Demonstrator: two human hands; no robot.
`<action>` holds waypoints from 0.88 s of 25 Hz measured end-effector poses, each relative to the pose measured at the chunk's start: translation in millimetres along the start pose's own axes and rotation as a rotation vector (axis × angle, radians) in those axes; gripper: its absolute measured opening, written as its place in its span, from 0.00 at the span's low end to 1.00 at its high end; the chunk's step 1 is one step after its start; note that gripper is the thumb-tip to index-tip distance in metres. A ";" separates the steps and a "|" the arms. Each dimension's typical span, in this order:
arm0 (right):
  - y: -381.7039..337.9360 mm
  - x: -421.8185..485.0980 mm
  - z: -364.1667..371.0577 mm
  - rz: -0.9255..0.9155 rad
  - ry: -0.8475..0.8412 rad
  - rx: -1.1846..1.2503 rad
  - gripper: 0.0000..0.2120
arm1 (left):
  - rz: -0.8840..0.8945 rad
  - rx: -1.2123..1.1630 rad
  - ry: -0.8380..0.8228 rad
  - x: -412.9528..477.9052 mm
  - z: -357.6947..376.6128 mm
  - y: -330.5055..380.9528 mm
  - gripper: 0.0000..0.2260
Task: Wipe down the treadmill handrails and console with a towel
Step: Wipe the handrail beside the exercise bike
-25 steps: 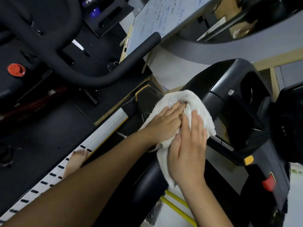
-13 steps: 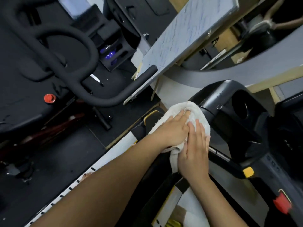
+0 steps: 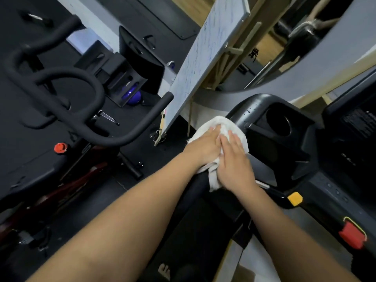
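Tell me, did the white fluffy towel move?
Yes. The white fluffy towel slid up the black handrail toward the round black cup holder on the console.

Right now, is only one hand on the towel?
No: both the left hand and the right hand press flat on the white towel draped over the black handrail.

A white towel [image 3: 227, 127] of nubby terry cloth lies over the treadmill's black handrail [image 3: 195, 186], which looks smooth and faintly glossy. The console [image 3: 262, 102] is moulded black plastic with a semi-gloss sheen, flecked with small droplets near its top. Beside it, an exercise bike's handlebars [image 3: 89, 94] are matt black, seemingly foam or rubber. The whiteboard [image 3: 205, 49] has a smooth pale face and a wooden easel [image 3: 223, 64].
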State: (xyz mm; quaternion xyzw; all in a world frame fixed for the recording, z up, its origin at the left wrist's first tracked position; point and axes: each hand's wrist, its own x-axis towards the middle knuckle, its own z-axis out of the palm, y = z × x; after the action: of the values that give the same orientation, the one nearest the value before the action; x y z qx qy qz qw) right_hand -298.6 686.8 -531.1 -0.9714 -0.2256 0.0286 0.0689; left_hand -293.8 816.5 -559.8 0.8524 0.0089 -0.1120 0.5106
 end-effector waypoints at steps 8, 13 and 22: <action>-22.5 -83.6 1.2 -0.007 -0.035 0.165 0.26 | 0.021 0.377 0.105 -74.0 31.3 -12.2 0.27; -1.1 -24.2 -12.0 0.113 -0.087 0.089 0.27 | 0.003 0.234 0.059 -7.5 24.2 0.1 0.26; -47.6 -104.6 5.8 -0.088 -0.084 0.048 0.26 | 0.072 0.428 0.128 -138.1 25.1 -22.2 0.25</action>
State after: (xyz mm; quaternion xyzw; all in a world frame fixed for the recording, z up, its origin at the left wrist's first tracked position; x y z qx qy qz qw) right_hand -413.5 683.6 -527.4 -0.9565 -0.2702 0.0717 0.0839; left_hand -435.9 818.9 -562.8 0.9464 -0.0130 -0.0389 0.3203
